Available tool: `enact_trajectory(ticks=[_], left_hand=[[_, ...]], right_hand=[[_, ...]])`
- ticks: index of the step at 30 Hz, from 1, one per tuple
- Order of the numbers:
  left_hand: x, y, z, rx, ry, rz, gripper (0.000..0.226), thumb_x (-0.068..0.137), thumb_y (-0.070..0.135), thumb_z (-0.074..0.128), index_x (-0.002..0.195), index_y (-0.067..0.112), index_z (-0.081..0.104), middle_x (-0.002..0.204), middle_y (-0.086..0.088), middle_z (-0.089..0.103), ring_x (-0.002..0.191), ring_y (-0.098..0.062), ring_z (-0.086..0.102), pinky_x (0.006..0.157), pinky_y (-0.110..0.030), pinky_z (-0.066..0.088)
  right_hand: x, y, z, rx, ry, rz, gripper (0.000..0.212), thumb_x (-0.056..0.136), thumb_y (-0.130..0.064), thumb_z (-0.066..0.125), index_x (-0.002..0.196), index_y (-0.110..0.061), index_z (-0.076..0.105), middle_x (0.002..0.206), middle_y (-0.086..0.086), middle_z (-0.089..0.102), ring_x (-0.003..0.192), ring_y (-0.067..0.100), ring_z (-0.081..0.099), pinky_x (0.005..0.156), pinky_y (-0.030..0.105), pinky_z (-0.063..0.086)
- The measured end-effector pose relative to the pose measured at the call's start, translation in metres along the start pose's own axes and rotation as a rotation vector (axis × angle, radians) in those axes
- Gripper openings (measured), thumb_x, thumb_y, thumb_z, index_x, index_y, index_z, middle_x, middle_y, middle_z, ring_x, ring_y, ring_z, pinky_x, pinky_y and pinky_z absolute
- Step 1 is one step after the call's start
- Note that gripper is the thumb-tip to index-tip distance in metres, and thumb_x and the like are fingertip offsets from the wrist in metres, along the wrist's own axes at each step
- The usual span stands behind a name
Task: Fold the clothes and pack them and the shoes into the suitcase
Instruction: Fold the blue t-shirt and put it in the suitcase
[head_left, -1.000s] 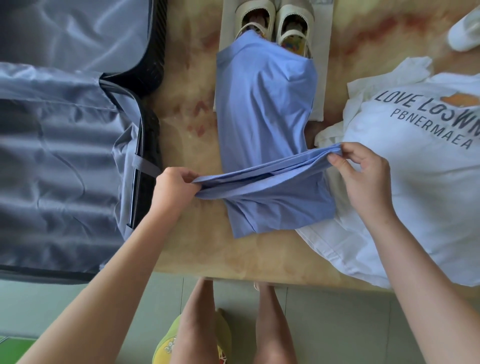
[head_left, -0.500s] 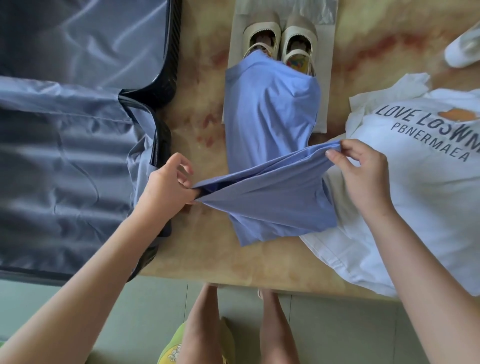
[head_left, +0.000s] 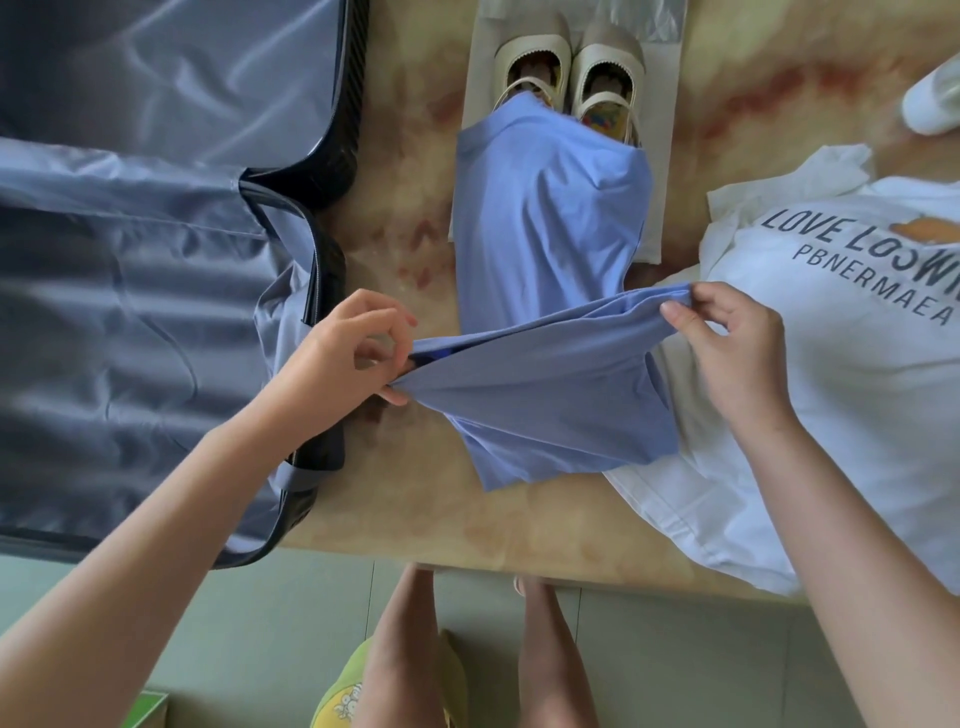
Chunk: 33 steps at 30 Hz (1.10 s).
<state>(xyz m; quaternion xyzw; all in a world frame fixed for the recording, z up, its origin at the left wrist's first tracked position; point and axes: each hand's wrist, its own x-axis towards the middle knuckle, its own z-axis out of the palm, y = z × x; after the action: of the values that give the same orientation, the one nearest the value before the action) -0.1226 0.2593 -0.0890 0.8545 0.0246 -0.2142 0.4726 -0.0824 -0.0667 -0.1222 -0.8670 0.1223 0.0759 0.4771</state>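
The shirt (head_left: 545, 249) is plain periwinkle blue; the tee (head_left: 852, 395) on the right is white with dark lettering and an orange patch. The far shoes (head_left: 571, 67) are cream, the suitcase (head_left: 130, 291) is black with grey lining, and the tabletop (head_left: 405, 218) is mottled tan and red.

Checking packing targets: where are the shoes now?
Head view, top centre: the shoes stand right of the suitcase, near ends covered by the blue shirt.

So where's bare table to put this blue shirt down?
Bare table lies between the suitcase and the blue shirt, along the near edge, and beyond the white shirt beside the shoes. The white shirt crowds the right side.
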Motion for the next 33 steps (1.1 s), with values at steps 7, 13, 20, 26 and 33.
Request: enact_trajectory(ticks=[7, 13, 20, 26, 33], left_hand=[[0.0, -0.015, 0.0, 0.16, -0.002, 0.074, 0.035, 0.082, -0.004, 0.067, 0.081, 0.03, 0.072, 0.107, 0.001, 0.058, 0.071, -0.013, 0.065, 0.069, -0.021, 0.057], [0.001, -0.031, -0.004, 0.34, -0.101, 0.091, 0.037, 0.079, -0.005, 0.069, 0.085, 0.031, 0.074, 0.106, 0.003, 0.064, 0.072, 0.003, 0.062, 0.071, -0.005, 0.047], [0.005, -0.042, -0.003, 0.629, -0.465, 0.031, 0.019, 0.079, 0.015, 0.053, 0.075, 0.012, 0.071, 0.096, 0.002, 0.066, 0.08, -0.017, 0.061, 0.074, -0.022, 0.046], [0.011, -0.038, -0.003, 0.799, -0.475, -0.01, 0.013, 0.083, 0.011, 0.061, 0.072, 0.013, 0.067, 0.075, 0.006, 0.056, 0.071, -0.014, 0.052, 0.057, -0.009, 0.033], [0.018, -0.028, 0.001, 0.786, -0.421, -0.184, 0.036, 0.082, 0.018, 0.055, 0.049, 0.03, 0.052, 0.059, 0.013, 0.064, 0.06, -0.005, 0.055, 0.049, -0.016, 0.037]], right_hand=[[-0.001, -0.006, -0.002, -0.044, -0.009, -0.031, 0.004, 0.088, -0.014, 0.065, 0.088, -0.018, 0.063, 0.082, -0.008, 0.065, 0.076, -0.012, 0.058, 0.071, 0.002, 0.037], [-0.004, -0.008, -0.003, -0.075, -0.025, -0.062, 0.005, 0.088, -0.013, 0.065, 0.09, -0.017, 0.064, 0.082, -0.008, 0.065, 0.076, -0.015, 0.057, 0.072, 0.001, 0.037], [-0.003, -0.008, -0.003, -0.097, -0.039, -0.098, 0.006, 0.087, -0.011, 0.066, 0.093, -0.011, 0.068, 0.082, -0.008, 0.065, 0.077, -0.013, 0.057, 0.073, 0.003, 0.037], [-0.001, -0.007, -0.002, -0.116, -0.049, -0.135, 0.009, 0.086, -0.012, 0.067, 0.094, -0.008, 0.069, 0.084, -0.002, 0.066, 0.077, -0.013, 0.057, 0.074, 0.003, 0.038], [-0.003, -0.011, -0.005, -0.117, -0.045, -0.162, 0.007, 0.086, -0.014, 0.068, 0.09, -0.018, 0.066, 0.083, -0.004, 0.066, 0.079, -0.009, 0.058, 0.075, 0.004, 0.038]])
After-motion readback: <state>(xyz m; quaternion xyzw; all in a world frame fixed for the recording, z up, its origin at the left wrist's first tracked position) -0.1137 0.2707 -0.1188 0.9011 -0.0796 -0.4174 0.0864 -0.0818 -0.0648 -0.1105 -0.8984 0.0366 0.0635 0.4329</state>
